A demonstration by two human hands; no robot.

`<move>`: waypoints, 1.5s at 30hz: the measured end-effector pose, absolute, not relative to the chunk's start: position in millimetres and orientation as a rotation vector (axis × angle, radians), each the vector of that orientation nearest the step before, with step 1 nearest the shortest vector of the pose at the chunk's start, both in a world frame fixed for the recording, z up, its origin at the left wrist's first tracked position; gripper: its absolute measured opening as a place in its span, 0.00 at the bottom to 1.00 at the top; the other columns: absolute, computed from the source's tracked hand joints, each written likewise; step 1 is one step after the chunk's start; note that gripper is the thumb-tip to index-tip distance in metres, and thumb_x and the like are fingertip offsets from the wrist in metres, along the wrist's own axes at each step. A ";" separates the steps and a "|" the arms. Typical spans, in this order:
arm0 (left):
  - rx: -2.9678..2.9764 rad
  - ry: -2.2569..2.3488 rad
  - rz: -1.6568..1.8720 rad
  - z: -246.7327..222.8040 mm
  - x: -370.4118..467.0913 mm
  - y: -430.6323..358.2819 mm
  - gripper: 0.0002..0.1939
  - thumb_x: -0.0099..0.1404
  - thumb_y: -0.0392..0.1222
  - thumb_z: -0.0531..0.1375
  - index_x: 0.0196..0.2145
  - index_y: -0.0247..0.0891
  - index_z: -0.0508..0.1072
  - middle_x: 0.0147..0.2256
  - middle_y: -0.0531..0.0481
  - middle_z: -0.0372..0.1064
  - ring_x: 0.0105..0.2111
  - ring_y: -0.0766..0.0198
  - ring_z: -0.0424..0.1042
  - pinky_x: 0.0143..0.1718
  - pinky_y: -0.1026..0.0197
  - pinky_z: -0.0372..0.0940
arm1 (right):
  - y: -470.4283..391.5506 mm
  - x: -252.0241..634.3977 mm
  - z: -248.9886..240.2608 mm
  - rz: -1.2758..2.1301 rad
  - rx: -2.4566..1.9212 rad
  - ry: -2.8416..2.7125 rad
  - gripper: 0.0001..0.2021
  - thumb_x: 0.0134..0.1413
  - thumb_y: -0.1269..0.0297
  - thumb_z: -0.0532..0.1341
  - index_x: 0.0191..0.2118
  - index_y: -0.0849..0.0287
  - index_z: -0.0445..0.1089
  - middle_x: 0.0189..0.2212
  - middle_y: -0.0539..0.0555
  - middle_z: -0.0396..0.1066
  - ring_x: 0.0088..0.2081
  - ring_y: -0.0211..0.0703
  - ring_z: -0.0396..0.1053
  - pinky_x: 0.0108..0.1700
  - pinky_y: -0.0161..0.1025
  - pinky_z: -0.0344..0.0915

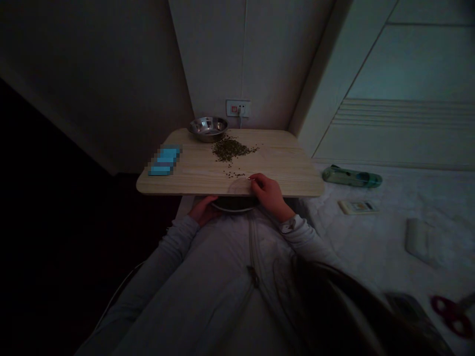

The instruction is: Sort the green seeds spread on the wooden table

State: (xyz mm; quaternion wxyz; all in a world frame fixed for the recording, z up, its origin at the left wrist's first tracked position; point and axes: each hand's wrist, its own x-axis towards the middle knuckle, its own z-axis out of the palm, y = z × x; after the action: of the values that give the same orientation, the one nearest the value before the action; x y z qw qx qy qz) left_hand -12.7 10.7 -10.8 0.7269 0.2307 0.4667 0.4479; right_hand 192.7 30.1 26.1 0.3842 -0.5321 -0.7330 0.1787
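My left hand (pixel 205 210) grips the side of a dark bowl (pixel 237 209) with a pale rim, held against my body just under the table's front edge. Above the bowl, my right hand (pixel 270 195) is closed in a pinch at that edge. A small shiny spot shows at its fingertips, too small to name. Just beyond them lie a few stray small greenish beans (pixel 233 174). Farther back, a heap of the same beans (pixel 232 147) is spread on the wooden tabletop (pixel 285 163). The inside of the bowl is too dark to make out.
A steel bowl (pixel 208 129) stands at the back left, with a phone (pixel 164 160) nearer the left edge. Behind is a wall socket (pixel 238 108) with a plug. On the white bedding at right lie a green pouch (pixel 352 177), a pale box (pixel 358 206) and red-handled scissors (pixel 451 314).
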 end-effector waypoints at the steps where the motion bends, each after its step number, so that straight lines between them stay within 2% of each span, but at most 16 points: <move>1: 0.502 1.029 0.987 -10.5 -12.6 10.7 0.05 0.54 0.35 0.54 0.27 0.36 0.70 0.25 0.51 0.70 0.26 0.66 0.68 0.27 0.63 0.65 | 30.4 192.7 26.1 0.458 -1.353 -1.865 0.14 0.49 0.64 0.50 0.38 0.59 0.68 0.26 0.53 0.70 0.28 0.40 0.64 0.31 0.34 0.57; 35: 0.483 1.051 0.978 -9.9 -11.8 10.9 0.06 0.54 0.34 0.53 0.26 0.35 0.70 0.24 0.51 0.70 0.25 0.66 0.68 0.26 0.64 0.66 | 31.5 192.2 24.0 0.448 -1.363 -1.866 0.13 0.49 0.63 0.50 0.37 0.59 0.68 0.24 0.52 0.68 0.25 0.39 0.62 0.29 0.34 0.54; 40: 0.483 1.017 0.978 -12.2 -12.4 12.1 0.06 0.54 0.34 0.53 0.26 0.36 0.70 0.24 0.51 0.71 0.26 0.66 0.69 0.27 0.64 0.66 | 31.4 192.1 24.2 0.473 -1.339 -1.852 0.13 0.48 0.63 0.50 0.37 0.59 0.68 0.25 0.51 0.69 0.25 0.38 0.62 0.29 0.34 0.54; 45: 0.515 1.013 0.975 -15.5 -13.8 12.5 0.06 0.54 0.35 0.54 0.28 0.36 0.71 0.25 0.50 0.71 0.27 0.66 0.69 0.28 0.63 0.67 | 34.6 193.8 23.9 0.598 -1.290 -1.752 0.12 0.46 0.64 0.51 0.34 0.59 0.68 0.21 0.49 0.66 0.24 0.37 0.60 0.28 0.34 0.54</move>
State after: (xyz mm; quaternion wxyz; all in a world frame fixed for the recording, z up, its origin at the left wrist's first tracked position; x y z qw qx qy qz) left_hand -13.8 12.5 -15.5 0.7328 0.2340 0.4604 0.4431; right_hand 193.8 34.6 23.9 0.4281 -0.5168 -0.7016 0.2396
